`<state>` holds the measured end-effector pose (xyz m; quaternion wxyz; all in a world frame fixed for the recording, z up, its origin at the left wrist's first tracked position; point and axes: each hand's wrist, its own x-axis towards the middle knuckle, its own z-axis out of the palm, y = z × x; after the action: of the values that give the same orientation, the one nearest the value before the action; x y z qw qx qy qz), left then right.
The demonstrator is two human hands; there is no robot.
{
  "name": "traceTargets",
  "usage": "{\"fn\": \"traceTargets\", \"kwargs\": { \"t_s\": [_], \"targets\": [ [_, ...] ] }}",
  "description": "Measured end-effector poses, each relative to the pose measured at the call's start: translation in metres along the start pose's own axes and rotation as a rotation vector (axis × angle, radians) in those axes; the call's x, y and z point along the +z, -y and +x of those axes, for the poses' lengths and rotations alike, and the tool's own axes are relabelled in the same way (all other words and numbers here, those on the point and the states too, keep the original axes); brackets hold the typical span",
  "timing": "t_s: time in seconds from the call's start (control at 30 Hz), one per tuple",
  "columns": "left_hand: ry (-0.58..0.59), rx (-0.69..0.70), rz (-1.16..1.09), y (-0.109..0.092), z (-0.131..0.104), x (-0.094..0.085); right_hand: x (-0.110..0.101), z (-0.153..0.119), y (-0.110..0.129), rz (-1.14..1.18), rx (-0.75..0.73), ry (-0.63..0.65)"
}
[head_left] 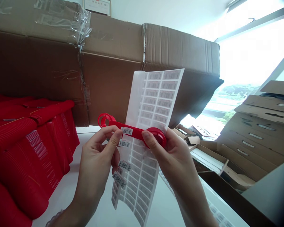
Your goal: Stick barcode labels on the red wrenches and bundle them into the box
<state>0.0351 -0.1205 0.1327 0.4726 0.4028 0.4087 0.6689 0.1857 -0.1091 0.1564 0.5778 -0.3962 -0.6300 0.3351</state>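
A red plastic piece (138,133), with a round right end and a looped left end, is held level in front of me. My right hand (172,151) grips its round end, thumb on top, together with a sheet of barcode stickers (153,107) behind it. My left hand (98,154) is closed, thumb and forefinger pinched on the handle beside a white barcode sticker (127,130) that lies on the red surface. Below, several more stickers (125,165) show along the sheet's curled left edge. My left hand's lower fingers are partly hidden.
Stacks of red plastic pieces (49,151) with rows of barcodes stand at left. Large taped cardboard boxes (113,82) form a wall behind. At right are stacked cartons (257,135) and an open box (210,157). More sticker sheets (217,214) lie on the white table (90,201).
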Motion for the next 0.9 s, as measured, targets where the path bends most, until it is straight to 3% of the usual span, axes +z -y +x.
{"fn": "traceTargets", "kwargs": {
  "t_s": [0.9],
  "targets": [
    [-0.006, 0.016, 0.000, 0.0010, 0.0003, 0.0001, 0.0016, -0.0009, 0.0010, 0.015, -0.004, -0.001]
  ]
}}
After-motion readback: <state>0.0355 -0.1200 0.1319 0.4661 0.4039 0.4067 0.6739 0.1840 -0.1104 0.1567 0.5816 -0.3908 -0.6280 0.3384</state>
